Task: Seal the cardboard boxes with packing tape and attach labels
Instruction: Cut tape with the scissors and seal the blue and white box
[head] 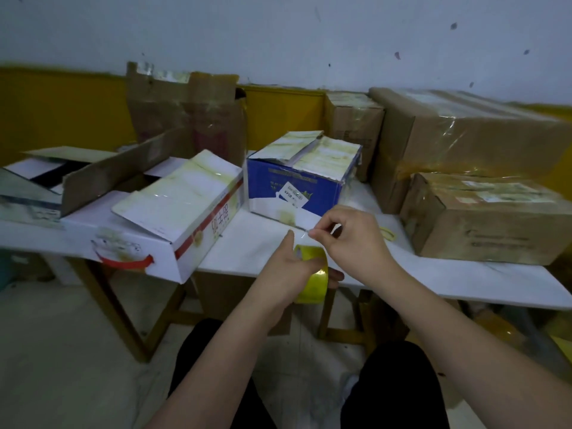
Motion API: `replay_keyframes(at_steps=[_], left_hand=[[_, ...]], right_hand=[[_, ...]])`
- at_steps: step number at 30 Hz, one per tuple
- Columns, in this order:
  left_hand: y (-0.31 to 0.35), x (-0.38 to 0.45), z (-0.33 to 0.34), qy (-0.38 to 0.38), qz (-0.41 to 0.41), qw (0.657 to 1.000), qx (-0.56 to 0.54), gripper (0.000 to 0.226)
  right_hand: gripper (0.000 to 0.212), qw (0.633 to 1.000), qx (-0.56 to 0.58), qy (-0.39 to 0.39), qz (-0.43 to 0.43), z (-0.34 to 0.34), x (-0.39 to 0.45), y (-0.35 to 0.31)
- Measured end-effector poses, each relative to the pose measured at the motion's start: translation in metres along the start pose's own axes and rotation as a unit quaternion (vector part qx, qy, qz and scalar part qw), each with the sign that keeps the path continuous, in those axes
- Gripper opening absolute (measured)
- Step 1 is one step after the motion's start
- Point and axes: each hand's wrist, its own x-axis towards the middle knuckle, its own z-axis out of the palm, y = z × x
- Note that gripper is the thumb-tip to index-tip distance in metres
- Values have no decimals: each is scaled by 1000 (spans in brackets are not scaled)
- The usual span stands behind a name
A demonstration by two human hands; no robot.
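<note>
Yellow tape roll (312, 274) gripped in left hand (288, 270) over tabletop (433, 274) front edge; right hand (349, 239) fingers pinching free end, strip running up-right toward blue box (297, 187).

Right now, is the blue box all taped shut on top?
No, the blue box has its top flaps lifted and gaping, not taped flat.

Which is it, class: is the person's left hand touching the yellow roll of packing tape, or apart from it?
Touching. The head view shows the left hand gripping the yellow roll of packing tape, its palm and fingers wrapped around the roll with no gap.
</note>
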Motion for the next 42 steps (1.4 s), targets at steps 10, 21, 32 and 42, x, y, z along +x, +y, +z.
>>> replay_keyframes(at_steps=[10, 21, 32, 42], left_hand=[[-54, 16, 8, 86, -54, 995, 20, 98], [-85, 23, 24, 134, -36, 990, -17, 74], [-83, 50, 25, 275, -27, 957, 90, 64], [-65, 31, 17, 306, -81, 899, 302, 68]], right_hand=[[20, 993, 72, -45, 84, 18, -5, 9], [15, 992, 13, -104, 71, 53, -15, 54], [46, 983, -64, -118, 124, 63, -7, 62], [24, 994, -34, -49, 95, 60, -20, 50]])
